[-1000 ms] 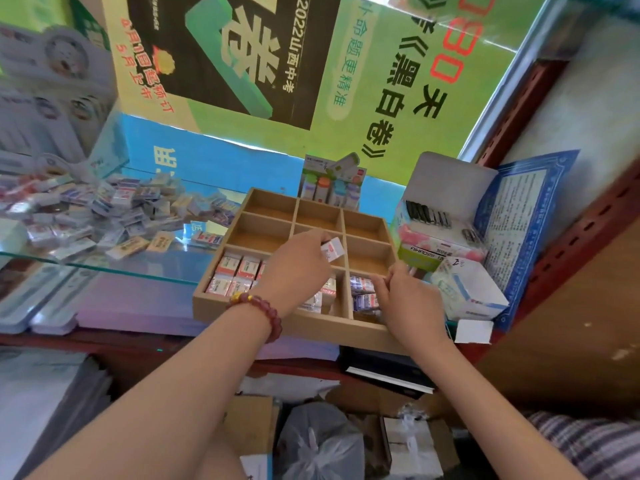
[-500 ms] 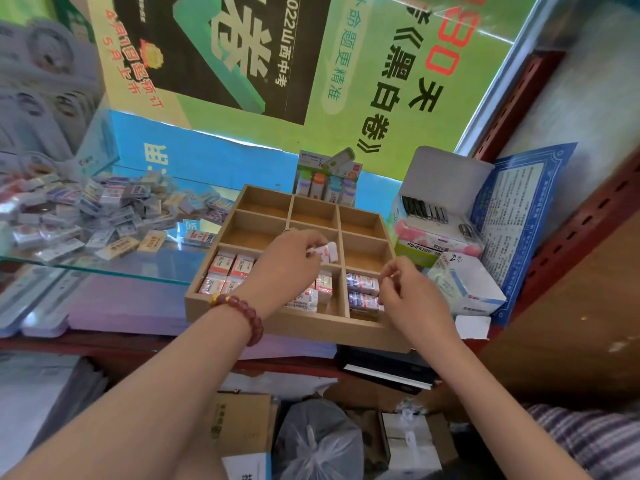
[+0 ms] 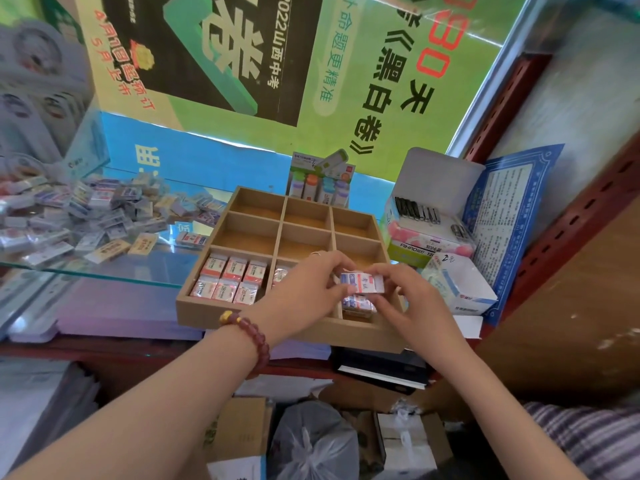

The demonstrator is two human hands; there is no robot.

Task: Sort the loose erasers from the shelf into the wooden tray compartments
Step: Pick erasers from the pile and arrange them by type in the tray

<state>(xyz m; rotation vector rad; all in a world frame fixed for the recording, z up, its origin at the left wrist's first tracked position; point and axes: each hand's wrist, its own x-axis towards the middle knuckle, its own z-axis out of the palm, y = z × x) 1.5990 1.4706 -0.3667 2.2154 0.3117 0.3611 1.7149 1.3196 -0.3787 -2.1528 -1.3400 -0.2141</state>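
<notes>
Your left hand (image 3: pixel 304 289) and right hand (image 3: pixel 415 303) are together over the front right compartment of the wooden tray (image 3: pixel 201 315). Both pinch one wrapped eraser (image 3: pixel 363 283), the left fingers curled on its left end and the right fingers on its right end. The eraser is held roughly level, label up, just above the stored erasers (image 3: pixel 358 304) lying in that compartment; contact between them cannot be determined. The front left compartment holds six red-labelled erasers (image 3: pixel 228 280) in two rows of three. The front middle compartment is largely hidden behind your left hand. The compartments further back show bare wood floors where visible. The pile of loose erasers (image 3: pixel 86 209) lies on the glass shelf (image 3: pixel 138 268) to the left of the tray, well apart from both hands. A bead bracelet (image 3: pixel 249 336) sits on your left wrist.
</notes>
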